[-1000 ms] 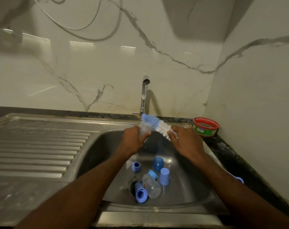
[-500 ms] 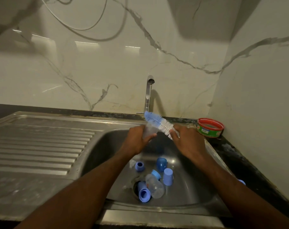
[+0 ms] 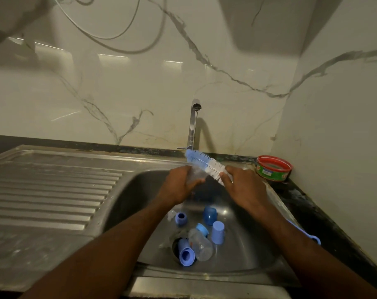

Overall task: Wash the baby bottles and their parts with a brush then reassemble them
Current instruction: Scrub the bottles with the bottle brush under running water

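Observation:
My left hand (image 3: 179,186) grips a clear baby bottle (image 3: 195,174) over the steel sink (image 3: 127,203). My right hand (image 3: 243,186) holds a bottle brush (image 3: 204,162) with blue and white bristles, its head lying across the bottle's top beneath the tap (image 3: 194,124). Its blue handle end (image 3: 314,239) sticks out behind my right forearm. On the sink floor lie a second clear bottle (image 3: 200,244), a blue collar ring (image 3: 180,218), a dark blue cap (image 3: 210,215), a light blue cap (image 3: 218,231) and a blue part (image 3: 186,255) over the drain.
A ribbed steel draining board (image 3: 53,186) fills the left side. A red-rimmed green tub (image 3: 273,168) stands on the dark counter at the back right corner. Marble walls close in behind and on the right. A thin stream of water seems to run from the tap.
Both hands and the brush keep nearly the same pose over the sink. The camera view shifted slightly; the brush head edged a little across the bottle.

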Motion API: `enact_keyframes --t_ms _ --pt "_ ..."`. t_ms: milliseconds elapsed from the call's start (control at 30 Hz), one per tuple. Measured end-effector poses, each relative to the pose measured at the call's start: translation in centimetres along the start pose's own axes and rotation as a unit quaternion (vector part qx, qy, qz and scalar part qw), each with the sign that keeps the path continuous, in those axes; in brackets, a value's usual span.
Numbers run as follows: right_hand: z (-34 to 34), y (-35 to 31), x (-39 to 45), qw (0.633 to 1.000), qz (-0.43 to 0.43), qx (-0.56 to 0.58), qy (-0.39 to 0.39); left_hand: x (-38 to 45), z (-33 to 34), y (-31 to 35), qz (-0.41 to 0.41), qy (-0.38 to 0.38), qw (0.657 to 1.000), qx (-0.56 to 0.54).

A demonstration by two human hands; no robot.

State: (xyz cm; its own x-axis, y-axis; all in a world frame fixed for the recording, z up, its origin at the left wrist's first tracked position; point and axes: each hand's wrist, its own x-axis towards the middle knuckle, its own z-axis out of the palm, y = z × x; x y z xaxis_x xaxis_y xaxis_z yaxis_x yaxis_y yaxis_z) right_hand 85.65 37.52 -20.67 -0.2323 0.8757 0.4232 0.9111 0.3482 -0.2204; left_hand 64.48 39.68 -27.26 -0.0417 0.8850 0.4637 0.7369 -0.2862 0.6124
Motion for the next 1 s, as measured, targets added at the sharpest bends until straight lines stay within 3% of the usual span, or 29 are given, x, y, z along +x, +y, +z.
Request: enact_keyframes --t_ms 67,167,367,433,500,567,633,700,800,1000 --pt "0.1 0.0 -0.6 1.000 -0.007 0.012 -0.012 0.5 -0.8 -1.1 -0.060 0.025 0.998 -0.022" --pt "0.6 -0.8 -0.9 1.000 -0.018 0.009 -0.002 0.4 -1.2 -1.4 -0.080 0.041 0.996 -0.018" --pt "0.7 -1.2 0.6 0.998 0.035 -0.032 0.049 -0.5 -0.4 1.2 0.092 -0.081 0.991 -0.054" --pt "0.6 -0.5 0.7 0.996 0.043 -0.044 0.065 -0.4 -0.5 1.4 0.061 -0.062 0.994 -0.062" --pt "0.4 0.0 0.3 0.994 0.034 -0.037 0.092 -0.4 -0.5 1.3 -0.035 -0.018 0.993 -0.115" --pt "0.5 0.0 -0.2 0.993 0.015 -0.034 0.114 -0.3 -0.7 1.0 -0.143 0.004 0.967 -0.210" --pt "0.9 -0.4 -0.7 0.993 0.001 -0.040 0.109 -0.1 -1.0 0.8 -0.200 -0.016 0.922 -0.330" --pt "1.2 -1.0 -0.7 0.995 -0.008 -0.042 0.087 0.2 -1.4 1.0 -0.199 -0.074 0.887 -0.410" --pt "0.9 -1.5 -0.3 0.998 -0.008 -0.027 0.061 0.0 -1.3 1.2 -0.151 -0.153 0.874 -0.436" --pt "0.5 -1.3 0.2 0.997 0.008 -0.039 0.069 -0.1 -2.0 1.5 -0.116 -0.165 0.861 -0.467"
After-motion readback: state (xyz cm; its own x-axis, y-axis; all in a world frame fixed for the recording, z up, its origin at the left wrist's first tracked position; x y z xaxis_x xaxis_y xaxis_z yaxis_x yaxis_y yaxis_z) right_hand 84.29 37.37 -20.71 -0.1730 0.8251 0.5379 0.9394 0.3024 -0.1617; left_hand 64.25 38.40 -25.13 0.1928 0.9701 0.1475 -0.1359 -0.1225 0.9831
